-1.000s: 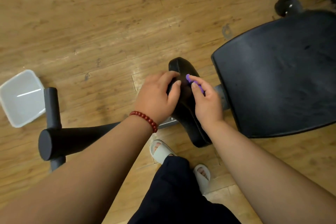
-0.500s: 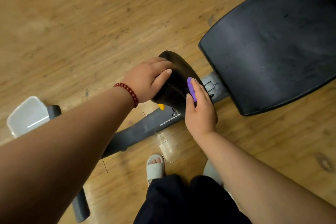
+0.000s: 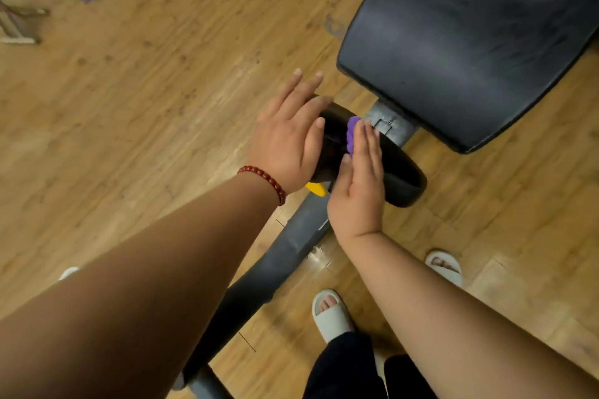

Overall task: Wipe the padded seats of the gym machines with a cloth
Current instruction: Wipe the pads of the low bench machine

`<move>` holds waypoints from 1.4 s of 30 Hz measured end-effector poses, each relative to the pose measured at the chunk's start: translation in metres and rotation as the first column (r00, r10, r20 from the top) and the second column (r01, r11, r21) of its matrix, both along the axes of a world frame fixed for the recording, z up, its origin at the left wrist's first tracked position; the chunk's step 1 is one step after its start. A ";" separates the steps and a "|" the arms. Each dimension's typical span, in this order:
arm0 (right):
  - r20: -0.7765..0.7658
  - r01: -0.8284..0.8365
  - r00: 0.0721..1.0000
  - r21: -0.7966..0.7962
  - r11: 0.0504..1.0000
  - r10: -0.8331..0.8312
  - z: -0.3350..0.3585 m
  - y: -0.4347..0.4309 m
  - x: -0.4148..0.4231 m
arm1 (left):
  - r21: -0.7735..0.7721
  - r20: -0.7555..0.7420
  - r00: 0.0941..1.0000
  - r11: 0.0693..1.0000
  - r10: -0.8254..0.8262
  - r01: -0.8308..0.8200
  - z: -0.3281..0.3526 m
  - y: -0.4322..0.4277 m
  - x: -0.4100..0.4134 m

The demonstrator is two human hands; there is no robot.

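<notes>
Upper right: large black padded seat point(image 3: 470, 42), fixed to the machine, so nothing to lift. Looks like firm foam under slick vinyl, likely to give a little under pressure and let a cloth slide easily. Running down from it toward bottom centre: grey frame beam point(image 3: 278, 259), rigid, heavy-looking, set on the wooden floor point(image 3: 146, 91). At the beam's upper end, just beside the big seat: small black pad point(image 3: 402, 178), same glossy cover, rounded edge, tilted. Probably wants steadying at the side while wiped. Left grip point(image 3: 288, 136) released, fingers straight and spread, laid over the pad's left side. Right grip point(image 3: 359, 191) also released, flat palm and straight fingers pressing the cloth down on top of the pad. Purple cloth point(image 3: 351, 136) mostly hidden under those fingers, only a bunched edge showing. Small, soft, light and limp by the look of it; best pinned flat under the fingers or gathered in the palm, no breakage risk. Just below the pad, between the wrists: yellow knob point(image 3: 316, 188), partly covered. No container identifiable; white sliver at left edge point(image 3: 68, 272) too small to tell.
</notes>
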State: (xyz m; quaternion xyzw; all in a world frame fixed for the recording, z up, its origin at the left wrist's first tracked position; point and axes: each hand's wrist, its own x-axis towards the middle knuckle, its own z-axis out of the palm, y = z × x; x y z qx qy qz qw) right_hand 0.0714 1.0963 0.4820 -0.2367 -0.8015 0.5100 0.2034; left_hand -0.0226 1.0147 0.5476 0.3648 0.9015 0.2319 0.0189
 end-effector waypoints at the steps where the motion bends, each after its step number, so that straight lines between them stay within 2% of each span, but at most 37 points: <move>1: -0.035 -0.019 0.999 -0.031 0.999 0.018 0.005 -0.006 -0.002 | 0.019 0.038 0.999 1.000 -0.022 0.021 0.000 -0.001 -0.001; 2: -0.057 -0.051 0.997 -0.023 0.998 0.050 0.006 -0.010 0.000 | 0.032 0.071 0.996 0.999 -0.045 0.043 0.001 -0.002 -0.002; 4: -0.039 -0.097 0.994 0.094 0.991 0.101 -0.002 -0.007 0.008 | 0.036 0.094 0.992 0.996 -0.085 0.082 0.002 -0.005 -0.003; 7: 0.066 -0.068 0.997 0.295 0.953 0.051 -0.023 0.002 0.021 | 0.026 0.100 0.984 0.989 -0.144 0.142 0.002 -0.007 -0.007; 8: 0.076 -0.044 0.997 0.287 0.957 0.022 -0.023 0.001 0.021 | 0.032 0.103 0.982 0.988 -0.155 0.153 0.001 -0.007 -0.008; 12: -0.006 -0.020 1.000 0.060 0.998 0.021 0.004 -0.021 0.008 | 0.074 0.107 0.982 0.986 -0.158 0.150 -0.002 -0.008 -0.009; 14: -0.037 -0.041 0.998 0.092 0.995 0.044 0.000 -0.022 0.010 | 0.079 0.104 0.982 0.986 -0.157 0.149 -0.002 -0.008 -0.008; 18: 0.121 -0.040 0.993 0.283 0.958 0.006 -0.028 -0.003 0.025 | 0.088 0.113 0.984 0.988 -0.140 0.131 -0.002 -0.008 -0.007; 21: 0.085 -0.012 0.996 0.192 0.981 -0.005 -0.014 -0.011 0.019 | 0.109 0.102 0.986 0.987 -0.129 0.117 -0.003 -0.008 -0.006; 24: -0.033 0.023 0.999 0.000 1.000 -0.023 0.005 -0.027 0.010 | 0.119 0.098 0.987 0.986 -0.125 0.114 -0.004 -0.008 -0.006; 27: -0.041 0.080 0.995 -0.143 0.986 -0.086 0.007 -0.027 0.005 | 0.140 0.097 0.987 0.984 -0.126 0.112 -0.006 -0.008 -0.007; 31: -0.062 0.158 0.984 -0.144 0.977 -0.169 0.003 -0.022 0.001 | 0.172 0.083 0.988 0.979 -0.127 0.111 -0.010 -0.009 -0.009; 34: -0.057 0.259 0.959 -0.230 0.938 -0.279 0.009 -0.028 -0.009 | 0.198 0.084 0.989 0.974 -0.125 0.107 -0.011 -0.009 -0.010; 38: -0.119 0.323 0.934 -0.127 0.938 -0.338 -0.004 -0.030 -0.012 | 0.211 0.072 0.989 0.971 -0.127 0.109 -0.013 -0.009 -0.010; 42: -0.040 0.391 0.917 -0.108 0.914 -0.397 -0.014 -0.031 -0.016 | 0.206 0.084 0.988 0.973 -0.126 0.107 -0.013 -0.009 -0.010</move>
